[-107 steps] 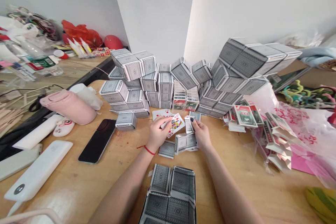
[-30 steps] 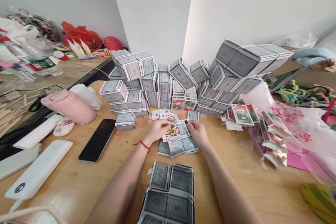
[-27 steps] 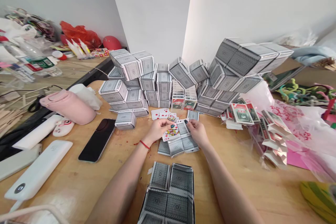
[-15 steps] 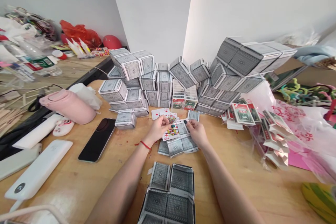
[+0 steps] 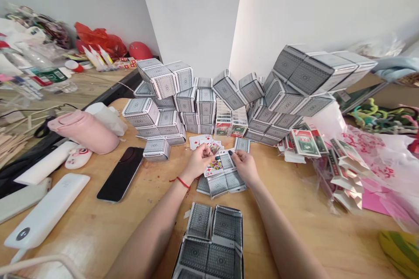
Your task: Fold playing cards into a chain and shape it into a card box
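We are seeing a face-up court card (image 5: pixel 214 167) tilting slightly on the left, beside a grey-patterned card (image 5: pixel 228 161) whose white far edge is showing a 4; patterned cards (image 5: pixel 218 184) are lying nearer.

Head cam only, on the person's head: faces fwd & down over the table (image 5: pixel 111 226), near L hand (image 5: pixel 198 163) & R hand (image 5: pixel 245 168), wall (image 5: pixel 190 17) at far side.

Card backs (image 5: pixel 218 185) are patterned gry/wht, phone (image 5: pixel 120 175) blk, btl (image 5: pixel 85 133) pink.
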The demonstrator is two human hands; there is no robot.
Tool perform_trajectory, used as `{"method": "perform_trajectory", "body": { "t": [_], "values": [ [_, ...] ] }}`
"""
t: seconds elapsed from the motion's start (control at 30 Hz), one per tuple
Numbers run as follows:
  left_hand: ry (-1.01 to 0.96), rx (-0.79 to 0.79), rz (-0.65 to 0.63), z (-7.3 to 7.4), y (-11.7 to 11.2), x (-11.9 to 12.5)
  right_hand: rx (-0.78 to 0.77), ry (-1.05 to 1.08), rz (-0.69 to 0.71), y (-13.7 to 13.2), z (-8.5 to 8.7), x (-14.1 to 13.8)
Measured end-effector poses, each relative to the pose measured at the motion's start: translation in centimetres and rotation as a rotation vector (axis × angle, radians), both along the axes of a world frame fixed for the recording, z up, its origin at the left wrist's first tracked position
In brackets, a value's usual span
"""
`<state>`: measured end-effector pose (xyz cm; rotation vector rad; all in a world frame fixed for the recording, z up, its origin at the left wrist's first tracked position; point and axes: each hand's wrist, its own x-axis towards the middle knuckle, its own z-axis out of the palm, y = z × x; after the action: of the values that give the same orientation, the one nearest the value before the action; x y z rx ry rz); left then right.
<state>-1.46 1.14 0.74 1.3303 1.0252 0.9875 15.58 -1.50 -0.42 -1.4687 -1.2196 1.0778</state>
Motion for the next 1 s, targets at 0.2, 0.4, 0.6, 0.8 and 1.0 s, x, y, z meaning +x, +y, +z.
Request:
{"method": "perform_trajectory", "body": {
  "t": [0.2, 0.4, 0.6, 0.8, 1.0],
  "values": [
    [0.036, 0.038, 0.004, 0.2, -0.2, 0.0, -0.002, -0.019, -0.015, 0.0, -0.4, -0.2],
    [0.055, 0.087, 0.0, 0.0, -0.1, 0.2, -0.01, -0.012, -0.014, 0.1, -0.6, -0.3],
    [0.033, 0.021, -0.004, 0.0, -0.1, 0.2, 0.031, 0.034, -0.022, 0.0, -0.2, -0.3],
    [0.118, 0.041, 0.021, 0.2, -0.1, -0.4, 0.068, 0.167, -0.044, -0.3, 0.6, -0.5],
    [0.261, 0.147, -0.007, 0.4, -0.5, -0.4, 0.045, 0.261, 0.026, -0.3, 0.4, -0.5]
  ]
}}
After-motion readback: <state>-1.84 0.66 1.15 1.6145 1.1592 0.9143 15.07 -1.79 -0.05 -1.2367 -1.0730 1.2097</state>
